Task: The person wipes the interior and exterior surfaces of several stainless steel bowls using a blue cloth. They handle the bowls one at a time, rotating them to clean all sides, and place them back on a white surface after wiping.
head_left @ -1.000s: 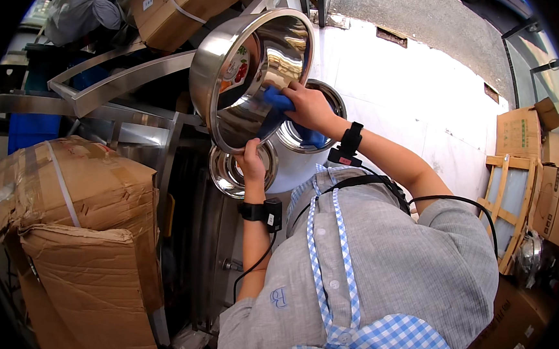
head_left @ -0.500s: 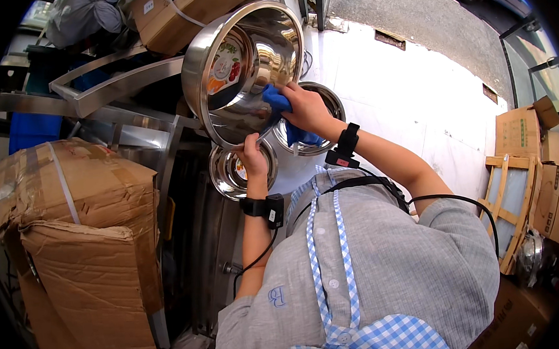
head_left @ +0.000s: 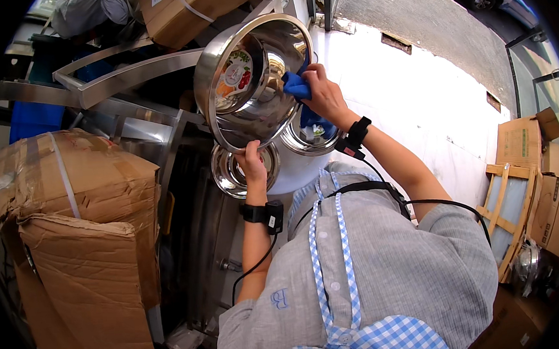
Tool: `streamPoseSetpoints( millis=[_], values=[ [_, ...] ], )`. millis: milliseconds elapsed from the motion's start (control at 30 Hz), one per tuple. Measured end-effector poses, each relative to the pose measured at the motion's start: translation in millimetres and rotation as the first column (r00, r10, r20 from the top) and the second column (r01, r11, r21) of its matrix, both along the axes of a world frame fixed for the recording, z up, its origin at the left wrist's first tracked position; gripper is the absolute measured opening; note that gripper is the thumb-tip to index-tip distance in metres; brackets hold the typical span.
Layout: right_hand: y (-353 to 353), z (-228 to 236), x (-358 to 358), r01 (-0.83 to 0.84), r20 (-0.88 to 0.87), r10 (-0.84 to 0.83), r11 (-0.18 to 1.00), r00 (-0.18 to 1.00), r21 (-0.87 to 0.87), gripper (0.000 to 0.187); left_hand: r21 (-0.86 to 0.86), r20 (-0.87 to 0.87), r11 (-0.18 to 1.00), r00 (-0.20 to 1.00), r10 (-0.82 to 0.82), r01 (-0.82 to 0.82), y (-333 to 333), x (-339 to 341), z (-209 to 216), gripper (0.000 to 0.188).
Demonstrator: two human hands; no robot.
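Observation:
A large shiny steel pot (head_left: 247,79) is held tilted on its side, its open mouth facing me and a colourful sticker on the inside bottom. My left hand (head_left: 251,165) grips the pot's lower rim from below. My right hand (head_left: 323,92) presses a blue cloth (head_left: 296,88) against the inner wall at the pot's right side. Part of the cloth hangs down behind my right wrist. Both wrists carry black bands with cables.
Two steel lids (head_left: 235,171) (head_left: 309,137) lie on a white surface under the pot. A torn cardboard box (head_left: 75,215) stands at left, steel shelving bars (head_left: 130,71) behind. More boxes and a wooden frame (head_left: 508,204) sit at right on the pale floor.
The pot has tipped and shifted slightly left. My right hand with the blue cloth has moved up along the inner right wall. My left hand keeps its grip on the rim.

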State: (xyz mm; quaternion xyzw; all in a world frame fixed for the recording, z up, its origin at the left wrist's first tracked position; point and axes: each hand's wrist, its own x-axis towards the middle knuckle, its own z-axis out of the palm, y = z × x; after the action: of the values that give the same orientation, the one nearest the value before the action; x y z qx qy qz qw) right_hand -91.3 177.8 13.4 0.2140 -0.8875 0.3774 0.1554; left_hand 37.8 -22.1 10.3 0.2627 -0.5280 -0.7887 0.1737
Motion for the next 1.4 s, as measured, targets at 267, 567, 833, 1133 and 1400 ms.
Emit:
streamPoseSetpoints(
  millis=[267, 567, 833, 1133, 1400],
  values=[
    [11, -27, -29, 0.068, 0.542, 0.235, 0.875, 0.807, -0.480, 0.063, 0.082, 0.025, 0.995, 0.998, -0.058, 0.055, -15, 0, 4, 0.023],
    [-22, -22, -11, 0.431, 0.673, 0.416, 0.538, 0.611, -0.724, 0.031, -0.326, -0.266, 0.936, 0.938, -0.224, 0.131, -6, -7, -4, 0.043],
    [-33, -2, 15, 0.399, 0.686, 0.563, 0.559, 0.461, -0.727, 0.035, -0.244, -0.005, 0.957, 0.986, -0.165, 0.159, 32, -20, 1, 0.035],
    [-34, 12, 12, 0.246, 0.264, -0.157, 0.905, 0.952, -0.348, 0.060, -0.360, 0.207, 0.916, 0.973, -0.106, 0.176, -10, -2, -42, 0.019],
    [-75, 28, 25, -0.315, 0.302, 0.448, 0.861, 0.841, -0.398, 0.046, -0.320, -0.070, 0.930, 0.975, -0.212, 0.179, 23, -4, -17, 0.018]
  ],
)
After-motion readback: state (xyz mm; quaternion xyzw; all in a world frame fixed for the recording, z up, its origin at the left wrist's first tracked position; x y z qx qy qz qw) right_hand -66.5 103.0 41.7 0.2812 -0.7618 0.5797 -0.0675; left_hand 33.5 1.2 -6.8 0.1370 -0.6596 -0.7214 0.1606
